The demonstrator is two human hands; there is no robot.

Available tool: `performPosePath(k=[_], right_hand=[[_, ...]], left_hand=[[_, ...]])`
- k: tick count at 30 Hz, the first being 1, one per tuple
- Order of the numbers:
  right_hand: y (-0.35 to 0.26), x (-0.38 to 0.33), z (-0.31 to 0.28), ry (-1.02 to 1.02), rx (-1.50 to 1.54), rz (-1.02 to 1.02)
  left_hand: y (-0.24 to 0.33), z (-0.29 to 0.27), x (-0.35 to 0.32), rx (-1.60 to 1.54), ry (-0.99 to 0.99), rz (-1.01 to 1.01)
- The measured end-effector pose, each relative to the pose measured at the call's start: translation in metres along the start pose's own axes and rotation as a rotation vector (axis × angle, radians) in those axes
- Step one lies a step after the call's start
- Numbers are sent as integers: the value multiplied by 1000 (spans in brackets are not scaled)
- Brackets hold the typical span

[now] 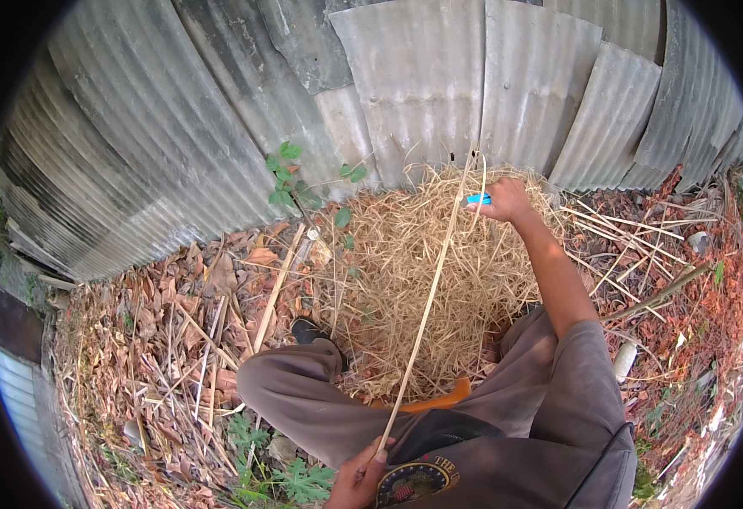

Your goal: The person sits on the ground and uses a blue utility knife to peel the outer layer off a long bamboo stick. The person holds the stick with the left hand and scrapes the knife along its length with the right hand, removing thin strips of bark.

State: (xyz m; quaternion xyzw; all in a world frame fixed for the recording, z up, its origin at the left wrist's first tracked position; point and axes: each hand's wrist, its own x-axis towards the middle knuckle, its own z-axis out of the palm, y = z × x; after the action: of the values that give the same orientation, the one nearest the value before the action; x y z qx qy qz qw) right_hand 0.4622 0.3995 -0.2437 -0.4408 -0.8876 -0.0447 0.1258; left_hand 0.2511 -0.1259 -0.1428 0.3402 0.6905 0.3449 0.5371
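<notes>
My left hand (358, 477), low by my lap, is closed around the lower end of a long, thin bamboo strip (426, 314). The strip slants up and away from me over the straw-like shavings. Near its far end my right hand (507, 200), arm stretched out, is closed on a small blue-handled knife (478, 199). Its blade is barely visible and lies against or very close to the strip. A thin sliver (483, 174) curls beside the strip's far end, next to the knife.
A heap of pale shavings (405, 288) lies between my legs, with an orange curved object (443, 397) at its near edge. Corrugated metal sheets (422, 76) wall off the far side. Cut strips (630, 237) lie right, dry leaves (168, 314) left, beside a leafy plant (285, 174).
</notes>
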Motion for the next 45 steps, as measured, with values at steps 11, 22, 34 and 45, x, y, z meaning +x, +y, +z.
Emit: performPosePath(k=[11,22,34,45], right_hand=[[-101,2,-36,-166,782,392],[-53,10,-35,-80,-100,55],[11,-22,-25,-67,98,588],[-142,-78,-99,248,623,-154]], left_hand=[[-26,5,44,-251,6,125],[-43,5,23,9,36,174],[-30,-15,28,-252,-45,130],[40,12,113,-424,-114,477]])
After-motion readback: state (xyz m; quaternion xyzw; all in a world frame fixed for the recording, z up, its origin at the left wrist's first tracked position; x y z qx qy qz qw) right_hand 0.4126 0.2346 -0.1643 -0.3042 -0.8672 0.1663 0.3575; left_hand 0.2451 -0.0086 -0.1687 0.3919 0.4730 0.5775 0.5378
